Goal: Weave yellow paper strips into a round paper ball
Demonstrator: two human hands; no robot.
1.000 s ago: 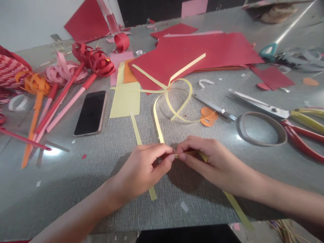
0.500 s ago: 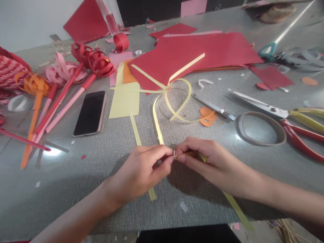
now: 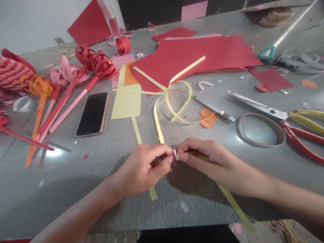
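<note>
My left hand (image 3: 149, 165) is closed in a pinch at the lower middle of the head view. Between its thumb and forefinger is a small white piece (image 3: 175, 154), like tape or its backing. Close beside it, my right hand (image 3: 202, 157) pinches the end of a yellow paper strip (image 3: 234, 206), which passes beneath that hand and hangs over the table's front edge. Beyond the hands lie curled yellow strips (image 3: 166, 89) joined at one point. Another pale yellow strip (image 3: 136, 130) runs under my left hand.
A phone (image 3: 92, 114) lies left, near paper-strip flowers (image 3: 101, 67) on sticks. Red paper sheets (image 3: 202, 50) cover the back. On the right are a cutter knife (image 3: 215, 108), orange paper pieces (image 3: 208, 118), a tape roll (image 3: 262, 130) and scissors (image 3: 275, 111).
My fingertips have parted slightly, and more of the white piece and the yellow strip's end shows between them. The whole view has shifted a little; the things on the table have not moved.
</note>
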